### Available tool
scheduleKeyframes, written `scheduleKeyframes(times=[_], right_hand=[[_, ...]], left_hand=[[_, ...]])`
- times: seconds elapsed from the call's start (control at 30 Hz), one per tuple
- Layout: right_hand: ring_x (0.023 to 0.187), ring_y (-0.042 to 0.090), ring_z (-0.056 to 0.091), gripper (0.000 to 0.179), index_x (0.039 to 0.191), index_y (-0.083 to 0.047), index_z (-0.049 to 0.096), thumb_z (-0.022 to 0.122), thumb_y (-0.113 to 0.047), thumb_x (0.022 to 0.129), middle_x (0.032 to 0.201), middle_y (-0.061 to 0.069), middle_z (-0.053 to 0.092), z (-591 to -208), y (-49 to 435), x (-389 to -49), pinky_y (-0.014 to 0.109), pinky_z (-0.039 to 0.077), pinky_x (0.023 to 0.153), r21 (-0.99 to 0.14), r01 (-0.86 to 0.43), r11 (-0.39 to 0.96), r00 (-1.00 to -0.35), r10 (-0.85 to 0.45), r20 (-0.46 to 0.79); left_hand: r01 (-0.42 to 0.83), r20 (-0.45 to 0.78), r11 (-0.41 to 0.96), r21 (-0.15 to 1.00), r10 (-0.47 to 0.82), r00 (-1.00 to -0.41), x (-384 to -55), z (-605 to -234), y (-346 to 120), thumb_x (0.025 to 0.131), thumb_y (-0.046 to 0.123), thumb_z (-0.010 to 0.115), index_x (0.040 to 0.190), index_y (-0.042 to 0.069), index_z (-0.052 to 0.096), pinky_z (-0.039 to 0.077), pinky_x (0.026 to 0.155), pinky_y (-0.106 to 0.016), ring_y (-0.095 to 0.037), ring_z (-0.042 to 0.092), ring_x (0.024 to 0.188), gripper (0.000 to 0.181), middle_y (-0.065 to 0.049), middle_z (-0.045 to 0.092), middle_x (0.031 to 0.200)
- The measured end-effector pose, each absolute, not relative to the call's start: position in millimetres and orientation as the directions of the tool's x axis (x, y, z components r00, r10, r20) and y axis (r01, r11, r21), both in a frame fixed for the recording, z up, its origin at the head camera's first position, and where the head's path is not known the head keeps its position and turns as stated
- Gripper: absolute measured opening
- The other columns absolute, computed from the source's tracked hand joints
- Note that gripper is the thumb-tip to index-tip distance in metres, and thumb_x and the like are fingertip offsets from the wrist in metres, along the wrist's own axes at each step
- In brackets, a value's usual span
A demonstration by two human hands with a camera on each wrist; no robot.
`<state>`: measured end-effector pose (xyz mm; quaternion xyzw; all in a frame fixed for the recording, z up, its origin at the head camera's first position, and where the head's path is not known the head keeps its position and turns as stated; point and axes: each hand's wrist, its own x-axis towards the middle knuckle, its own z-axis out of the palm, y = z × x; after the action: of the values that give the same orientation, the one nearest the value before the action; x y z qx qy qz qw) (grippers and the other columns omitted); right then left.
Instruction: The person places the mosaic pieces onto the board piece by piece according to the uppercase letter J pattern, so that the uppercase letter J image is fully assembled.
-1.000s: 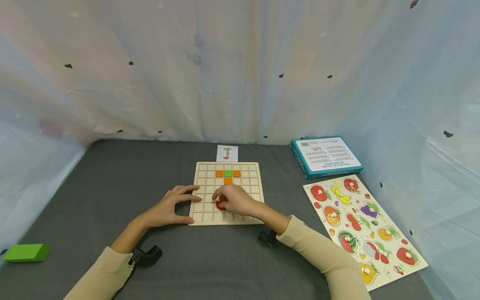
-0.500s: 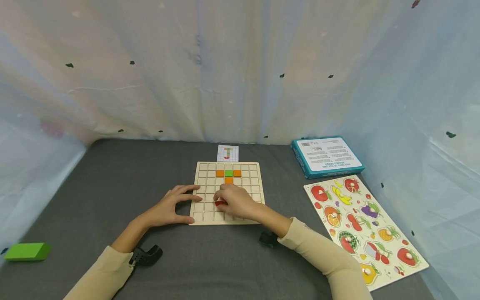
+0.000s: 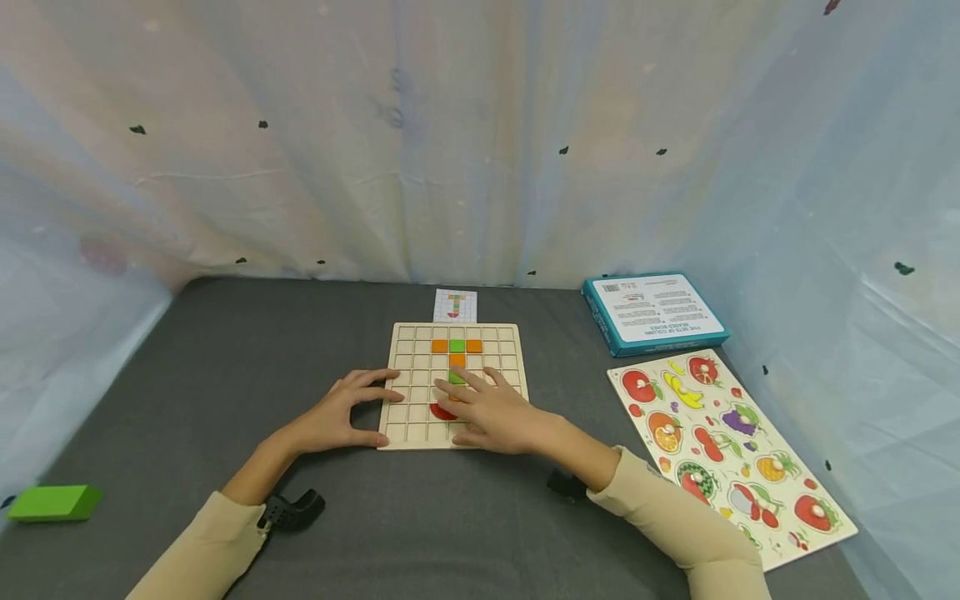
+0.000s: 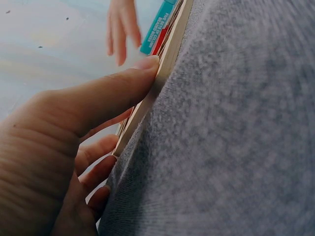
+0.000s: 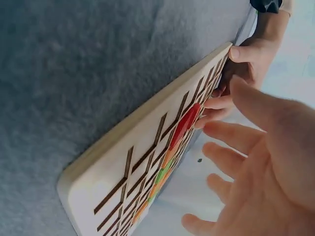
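A wooden grid board [image 3: 408, 432] lies on the grey cloth. My left hand [image 3: 330, 421] rests at its left side, thumb and fingers spread; in the left wrist view, the thumb [image 4: 123, 86] touches the board's edge. On the grid, orange and green square tiles, among them a green tile [image 3: 457, 346], form a T-like figure. Below sits a red piece with a curved edge [image 3: 442, 412], partly covered by my right hand [image 3: 498, 415]. That hand hovers over the board with fingers extended and holds nothing. From the right wrist, the red piece [image 5: 184, 127] lies on the board, apart from the fingers.
A small pattern card [image 3: 455, 307] lies behind the board. To the right are a teal box [image 3: 652, 312] and a fruit puzzle board [image 3: 720, 450], partly covered by the right sleeve. A green block [image 3: 54, 504] is at far left. Pale curtains surround the table.
My right hand has released the red piece, spread its fingers and drawn slightly right and nearer. The red piece, tilted half a second ago, now lies on the grid. My left hand stays put.
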<state>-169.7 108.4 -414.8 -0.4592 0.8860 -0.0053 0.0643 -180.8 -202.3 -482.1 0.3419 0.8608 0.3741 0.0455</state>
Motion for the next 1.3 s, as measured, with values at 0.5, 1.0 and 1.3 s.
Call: scheduleKeyframes(times=[0.5,1.0,1.3], right_hand=[[0.153,0.025,-0.005,0.091,0.160,-0.020,0.024,0.058,-0.067,0.090,0.165,-0.002,0.019,-425,112,-157,0.060,0.005,0.116,-0.043,-0.828,0.559,-0.540,-0.815,-0.209],[0.152,0.031,0.010,0.092,0.159,-0.015,0.026,0.054,-0.069,0.091,0.165,0.002,0.021,-429,105,-143,0.059,0.014,0.116,-0.011,-0.799,0.602,-0.589,-0.785,-0.189],[0.152,0.033,0.003,0.081,0.158,-0.017,0.032,0.053,-0.063,0.095,0.164,0.008,0.022,-430,115,-143,0.062,0.008,0.115,-0.108,-0.754,0.648,-0.633,-0.760,-0.148]], left_hand=[[0.545,0.165,0.498,0.674,0.618,-0.769,-180,-483,-203,0.078,0.044,0.085,0.132,0.024,0.066,0.019,0.101,-0.067,-0.032,0.030,0.139,0.061,-0.008,0.038,0.156],[0.550,0.172,0.495,0.672,0.618,-0.767,-178,-484,-203,0.078,0.043,0.085,0.132,0.024,0.066,0.019,0.101,-0.067,-0.032,0.030,0.139,0.060,-0.009,0.038,0.155],[0.553,0.177,0.498,0.668,0.616,-0.767,-178,-485,-202,0.080,0.040,0.083,0.131,0.024,0.066,0.021,0.100,-0.065,-0.032,0.031,0.138,0.056,-0.009,0.039,0.155]])
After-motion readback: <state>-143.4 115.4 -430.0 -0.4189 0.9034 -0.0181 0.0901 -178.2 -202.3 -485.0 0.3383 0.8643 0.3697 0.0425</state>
